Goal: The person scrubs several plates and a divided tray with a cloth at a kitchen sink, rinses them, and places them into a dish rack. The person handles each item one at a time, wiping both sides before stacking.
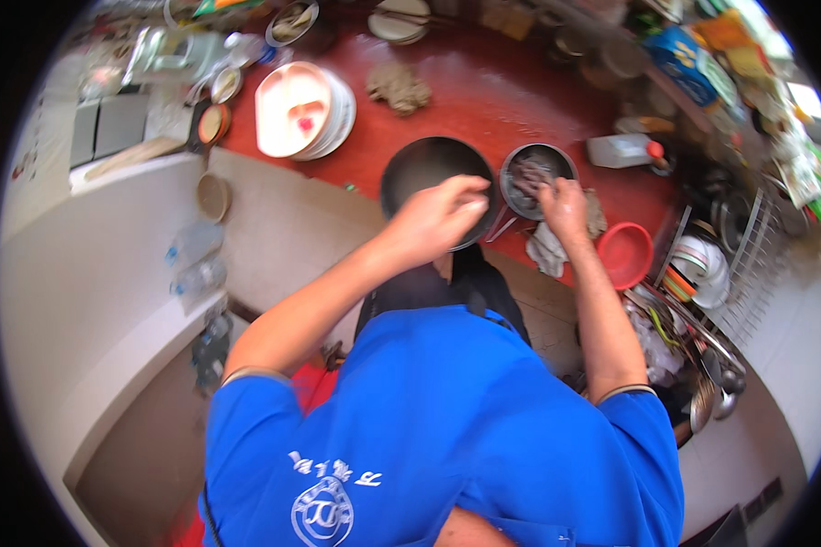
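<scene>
My left hand (448,212) hangs over a dark round pan (421,167), its fingers bent and slightly apart. I see nothing held in it. To the right of that pan stands a smaller pot (573,163) containing blurred dark strips of food (530,176). My right hand (564,205) is at this pot's near right side, its fingertips over the rim beside the strips. Motion blur hides whether it grips any of them. Two thin handle-like bars (501,229) show between the two vessels. A pale cloth (547,249) lies by my right wrist.
On the red counter (465,82) are stacked white plates (294,113), a crumpled brown cloth (398,89), a red-capped plastic jug (622,150) and a red bowl (626,254). A dish rack (739,253) stands at right, above hanging ladles (702,403). A low white wall (109,212) bounds the left.
</scene>
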`<action>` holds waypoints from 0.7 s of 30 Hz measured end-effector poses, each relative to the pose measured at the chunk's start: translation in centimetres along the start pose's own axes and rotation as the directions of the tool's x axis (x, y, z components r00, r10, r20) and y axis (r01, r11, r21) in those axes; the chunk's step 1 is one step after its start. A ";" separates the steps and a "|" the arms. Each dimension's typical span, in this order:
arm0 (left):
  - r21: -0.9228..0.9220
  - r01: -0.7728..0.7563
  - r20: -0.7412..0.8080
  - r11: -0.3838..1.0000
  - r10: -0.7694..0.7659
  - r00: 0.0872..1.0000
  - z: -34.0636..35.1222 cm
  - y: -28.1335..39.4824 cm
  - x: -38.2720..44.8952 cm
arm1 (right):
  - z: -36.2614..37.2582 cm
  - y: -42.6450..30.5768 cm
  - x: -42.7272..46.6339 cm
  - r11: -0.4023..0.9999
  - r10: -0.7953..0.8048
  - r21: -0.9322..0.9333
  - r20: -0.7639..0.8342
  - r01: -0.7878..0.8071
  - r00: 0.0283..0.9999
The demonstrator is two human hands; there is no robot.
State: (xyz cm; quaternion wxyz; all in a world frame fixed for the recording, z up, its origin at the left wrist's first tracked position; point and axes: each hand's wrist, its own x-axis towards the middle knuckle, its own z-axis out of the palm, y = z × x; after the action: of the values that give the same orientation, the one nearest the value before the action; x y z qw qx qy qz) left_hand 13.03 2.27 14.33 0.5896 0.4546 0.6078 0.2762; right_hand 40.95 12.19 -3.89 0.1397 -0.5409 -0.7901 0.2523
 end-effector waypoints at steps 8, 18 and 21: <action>-0.191 0.271 -0.289 0.943 -0.318 0.903 -5.2 0.4 -22.2 | 1.0 -1.7 -1.1 0.973 0.176 0.159 -0.038 -0.168 0.984; -0.107 -0.029 0.165 0.994 0.046 0.985 10.2 -2.7 5.4 | 3.9 -1.7 -2.2 0.937 0.344 0.044 0.038 -0.346 0.938; 0.153 -0.218 0.154 0.964 0.194 0.969 13.0 -5.8 13.1 | 7.3 1.6 -2.5 0.952 0.304 -0.047 0.071 -0.302 0.950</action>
State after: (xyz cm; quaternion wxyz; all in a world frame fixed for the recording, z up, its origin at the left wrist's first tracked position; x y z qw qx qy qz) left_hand 25.67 8.65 1.16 0.5574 0.5817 0.5363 0.2517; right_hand 39.55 8.51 -10.77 0.0591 -0.6480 -0.7069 0.2772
